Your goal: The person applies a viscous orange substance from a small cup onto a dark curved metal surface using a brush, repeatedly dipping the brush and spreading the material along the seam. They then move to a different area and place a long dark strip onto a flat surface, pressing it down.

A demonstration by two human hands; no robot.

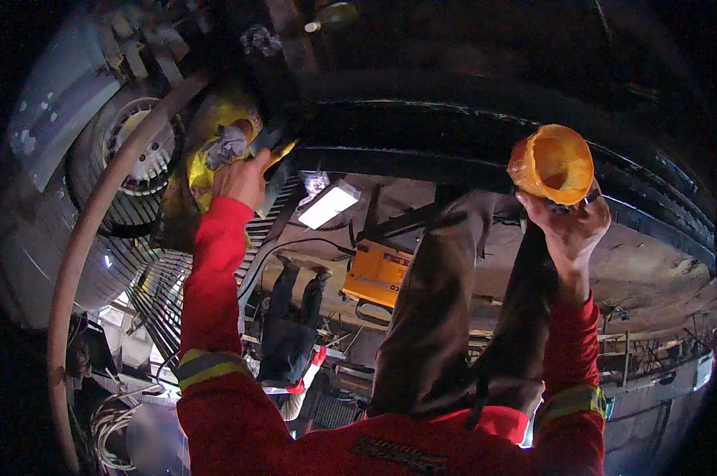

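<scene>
From afar, I have the right hand (569,226) clasping a round, hollow orange cup (531,171) before a long black beam (410,163); the left hand (243,181), beside crumpled grey cloth (228,147), has a grip I cannot tell.

Dim brown floor (648,247), bright white rectangle (329,205), dark metal slats (165,300)

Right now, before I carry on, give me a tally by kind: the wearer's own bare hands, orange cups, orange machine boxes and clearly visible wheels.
Bare hands: 2, left hand and right hand
Orange cup: 1, in the right hand
Orange machine box: 1
Wheel: 1
Total: 5
</scene>
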